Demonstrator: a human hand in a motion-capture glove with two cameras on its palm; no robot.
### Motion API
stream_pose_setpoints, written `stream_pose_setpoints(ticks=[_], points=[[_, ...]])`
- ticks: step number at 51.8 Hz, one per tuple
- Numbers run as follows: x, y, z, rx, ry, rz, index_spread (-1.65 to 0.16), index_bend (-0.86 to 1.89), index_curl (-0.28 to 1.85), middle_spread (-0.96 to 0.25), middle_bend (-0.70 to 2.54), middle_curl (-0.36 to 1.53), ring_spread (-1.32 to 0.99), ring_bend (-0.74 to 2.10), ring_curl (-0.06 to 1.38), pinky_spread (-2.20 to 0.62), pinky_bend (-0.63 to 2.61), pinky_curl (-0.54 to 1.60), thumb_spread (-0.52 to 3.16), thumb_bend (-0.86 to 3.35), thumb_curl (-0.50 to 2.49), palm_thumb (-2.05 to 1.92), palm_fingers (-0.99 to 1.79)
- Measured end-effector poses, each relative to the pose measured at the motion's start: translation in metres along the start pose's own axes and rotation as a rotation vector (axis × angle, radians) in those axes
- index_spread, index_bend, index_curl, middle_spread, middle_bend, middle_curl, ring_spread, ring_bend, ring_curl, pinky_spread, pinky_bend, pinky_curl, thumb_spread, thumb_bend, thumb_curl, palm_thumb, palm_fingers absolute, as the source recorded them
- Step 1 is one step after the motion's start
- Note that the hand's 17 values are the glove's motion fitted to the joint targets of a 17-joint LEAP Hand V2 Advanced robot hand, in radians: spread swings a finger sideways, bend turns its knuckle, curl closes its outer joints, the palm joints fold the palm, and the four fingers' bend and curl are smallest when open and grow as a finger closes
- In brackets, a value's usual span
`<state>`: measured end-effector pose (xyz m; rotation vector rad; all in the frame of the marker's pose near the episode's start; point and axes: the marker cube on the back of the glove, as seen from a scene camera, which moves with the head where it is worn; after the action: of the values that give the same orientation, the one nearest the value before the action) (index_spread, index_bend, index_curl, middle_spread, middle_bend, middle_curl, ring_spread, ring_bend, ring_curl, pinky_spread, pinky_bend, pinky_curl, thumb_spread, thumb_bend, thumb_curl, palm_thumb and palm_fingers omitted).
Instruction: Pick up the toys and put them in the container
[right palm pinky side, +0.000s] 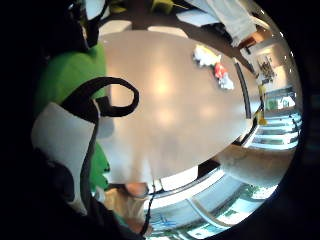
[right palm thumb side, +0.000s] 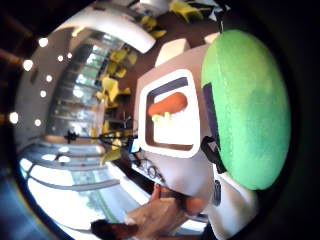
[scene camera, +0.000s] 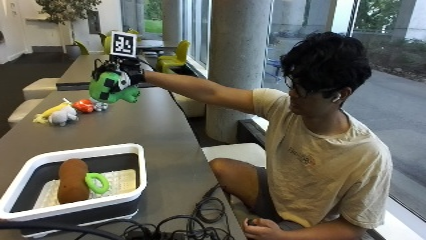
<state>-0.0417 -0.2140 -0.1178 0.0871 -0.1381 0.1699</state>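
Aloft, the right hand (scene camera: 130, 72) grips a green plush toy (scene camera: 113, 87).

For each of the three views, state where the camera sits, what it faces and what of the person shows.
Outside view: beside the table, facing the seated person; right hand holds up the green plush toy.
Thumb-side palm view: faces the container; the plush fills one side, a bare arm at the edge.
Little-finger-side palm view: faces the table and remaining toys; straps show.
Shared: the green plush.
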Motion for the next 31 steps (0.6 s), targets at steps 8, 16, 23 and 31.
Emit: stream_pose_setpoints(ticks=[8,16,23,31], points=[[-0.093,-0.001,-0.020,0.041,-0.039,-0.136,-0.33,0.16,0.32,-0.08,0.23,0.29,-0.21,0.70,0.40,-0.29,1.23,0.36,1.35,0.19,0.67,0.70,0.49],[-0.161,-0.005,-0.021,0.101,0.057,-0.121,-0.33,0.17,0.34,-0.06,0.17,0.30,-0.20,0.68,0.41,-0.28,1.29,0.37,1.37,0.15,0.68,0.61,0.41],[-0.212,-0.018,-0.014,0.145,-0.010,-0.217,-0.34,0.21,0.38,-0.02,0.14,0.29,-0.15,0.64,0.40,-0.24,1.32,0.38,1.40,0.10,0.66,0.52,0.27],[-0.251,-0.028,0.005,0.106,-0.026,-0.213,-0.34,0.19,0.40,0.03,0.13,0.27,-0.08,0.59,0.38,-0.18,1.38,0.39,1.39,0.07,0.64,0.51,0.12]])
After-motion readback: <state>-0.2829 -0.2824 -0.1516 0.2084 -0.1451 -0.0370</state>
